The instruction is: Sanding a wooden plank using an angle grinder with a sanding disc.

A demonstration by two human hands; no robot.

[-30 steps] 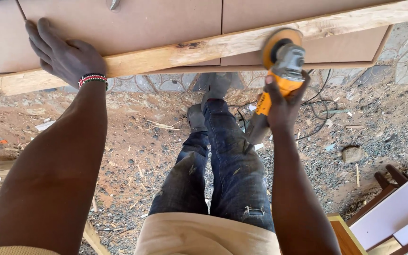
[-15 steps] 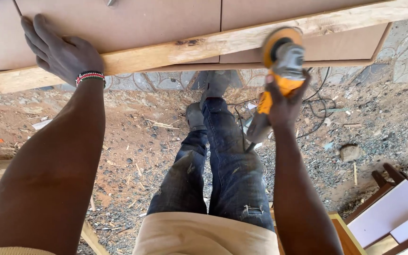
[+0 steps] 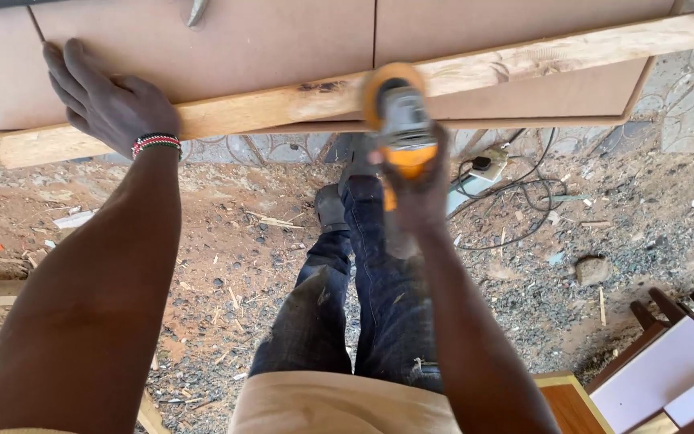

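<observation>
My left hand (image 3: 114, 104) lies flat, fingers (image 3: 62, 68) spread open, pressing on the brown board (image 3: 242, 40) and the long wooden plank (image 3: 283, 104) that rests along the board's near edge on the bench. My right hand (image 3: 419, 193) is blurred but wraps closed around the yellow angle grinder (image 3: 399, 120), its orange disc (image 3: 375, 88) touching the plank's edge near the middle. A black cable (image 3: 516, 189) lies on the dirt ground (image 3: 226, 265) beyond my jeans (image 3: 363, 297).

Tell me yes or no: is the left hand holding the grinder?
No: the left hand presses flat on the wooden plank, while the right hand grips the grinder.
</observation>
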